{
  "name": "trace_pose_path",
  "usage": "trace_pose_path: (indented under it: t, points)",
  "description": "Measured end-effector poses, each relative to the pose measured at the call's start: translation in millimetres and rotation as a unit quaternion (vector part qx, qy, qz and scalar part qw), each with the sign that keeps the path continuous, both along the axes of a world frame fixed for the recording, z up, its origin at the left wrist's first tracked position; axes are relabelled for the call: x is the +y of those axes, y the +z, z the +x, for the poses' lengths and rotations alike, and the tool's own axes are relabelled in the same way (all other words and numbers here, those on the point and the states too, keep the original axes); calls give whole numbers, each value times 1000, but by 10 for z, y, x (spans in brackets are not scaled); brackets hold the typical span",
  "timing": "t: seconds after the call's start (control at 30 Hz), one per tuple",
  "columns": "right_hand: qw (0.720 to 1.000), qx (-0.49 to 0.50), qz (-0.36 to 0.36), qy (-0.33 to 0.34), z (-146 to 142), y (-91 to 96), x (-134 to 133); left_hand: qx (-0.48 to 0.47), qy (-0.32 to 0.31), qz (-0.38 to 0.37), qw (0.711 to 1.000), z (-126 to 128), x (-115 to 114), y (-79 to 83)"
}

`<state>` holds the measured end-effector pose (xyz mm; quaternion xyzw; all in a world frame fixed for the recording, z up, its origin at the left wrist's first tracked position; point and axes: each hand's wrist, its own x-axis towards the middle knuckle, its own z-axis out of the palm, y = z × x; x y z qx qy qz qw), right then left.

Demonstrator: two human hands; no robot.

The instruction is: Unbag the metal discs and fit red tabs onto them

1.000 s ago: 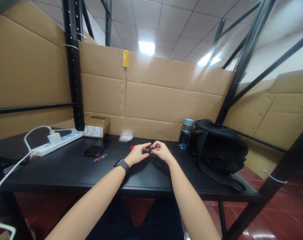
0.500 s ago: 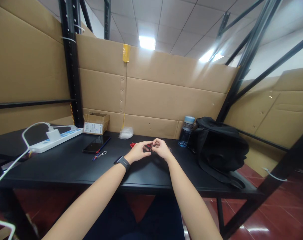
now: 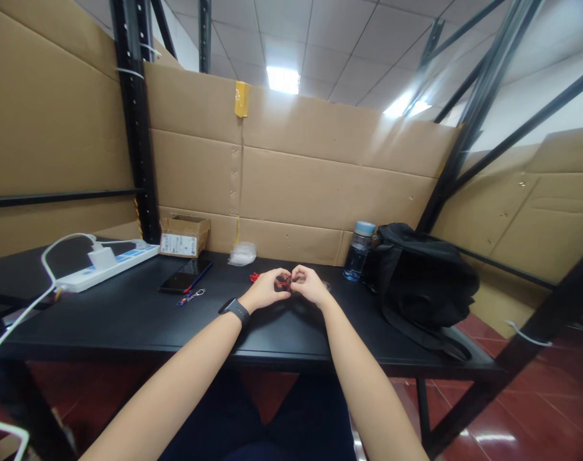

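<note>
Red, thin, cord-like strands (image 3: 284, 282) showed between the curled left hand (image 3: 265, 292) and right hand (image 3: 311, 285); I couldn't confirm either's pinch. I judged close fingertip work underway, the next move needing steadiness.

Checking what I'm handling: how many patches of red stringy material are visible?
2: one red stringy patch just beyond the left hand, another red patch between it and the right hand. The hands may hide more, or a join.

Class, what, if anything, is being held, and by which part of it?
Red cord, seemingly, at the fingertips of the left hand and right hand. Which part of it each grips cannot be told: it is small and partly hidden.
</note>
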<state>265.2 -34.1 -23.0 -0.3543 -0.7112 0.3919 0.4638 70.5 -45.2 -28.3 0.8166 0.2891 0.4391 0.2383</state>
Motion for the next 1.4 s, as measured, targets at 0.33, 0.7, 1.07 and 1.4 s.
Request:
trace_pose_path:
  t: [0.33, 0.7, 1.07, 1.4]
  points:
    - [1000, -20, 19, -14, 60, -12, 30, 8, 32, -1, 999, -22, 56, -55]
    - [998, -49, 28, -26, 100, -27, 66, 13, 42, 10, 999, -4, 64, -73]
    - [984, -128, 64, -109, 163, 12, 61, 2, 47, 17, 999, -27, 64, -57]
    - [980, -110, 65, -151, 203, -12, 104, 125, 33, -48, 990, -55, 32, -53]
